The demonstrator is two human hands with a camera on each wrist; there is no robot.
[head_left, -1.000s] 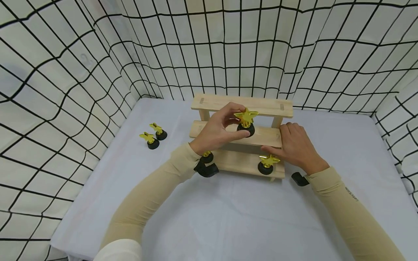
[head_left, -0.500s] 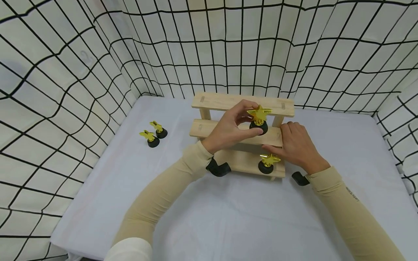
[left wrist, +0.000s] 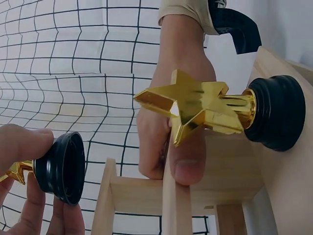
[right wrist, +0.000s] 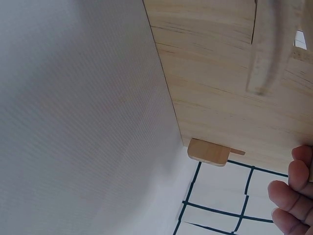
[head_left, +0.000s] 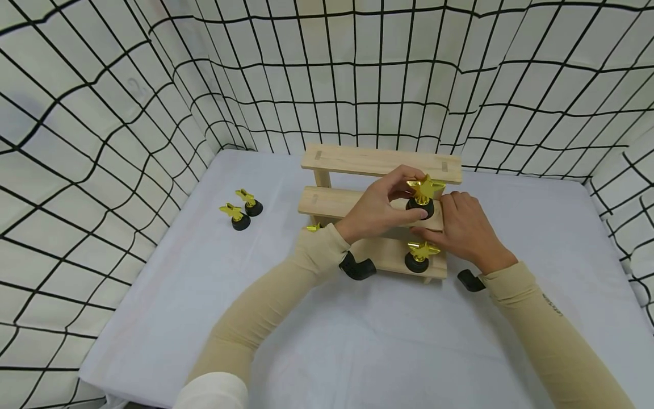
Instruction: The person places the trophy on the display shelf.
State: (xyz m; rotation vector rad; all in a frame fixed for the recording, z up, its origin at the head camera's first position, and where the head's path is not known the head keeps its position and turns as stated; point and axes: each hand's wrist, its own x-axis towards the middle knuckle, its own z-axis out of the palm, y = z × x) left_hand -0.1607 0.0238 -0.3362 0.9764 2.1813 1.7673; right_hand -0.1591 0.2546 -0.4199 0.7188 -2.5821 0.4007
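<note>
My left hand [head_left: 375,210] holds a small gold star trophy [head_left: 425,192] by its round black base, upright over the right end of the middle step of a three-tier wooden display stand [head_left: 329,203]. In the left wrist view, the thumb and fingers pinch that base [left wrist: 46,169], whose hollow underside shows. My right hand [head_left: 466,230] grips the right end of the middle step, thumb in front; the left wrist view shows the board between thumb and fingers. Below, another star trophy [head_left: 418,260] stands at the right end of the lowest step. One more trophy [head_left: 313,227] is mostly hidden behind my left wrist.
Two more star trophies [head_left: 240,220] stand on the white-covered table [head_left: 168,307] left of the stand. Black grid netting [head_left: 378,74] rises behind and at both sides. Black wrist-camera mounts [head_left: 359,268] hang under the sleeves.
My left hand has moved right along the middle step with the trophy, and slightly down in the last half second. My right hand has stayed on the stand.
</note>
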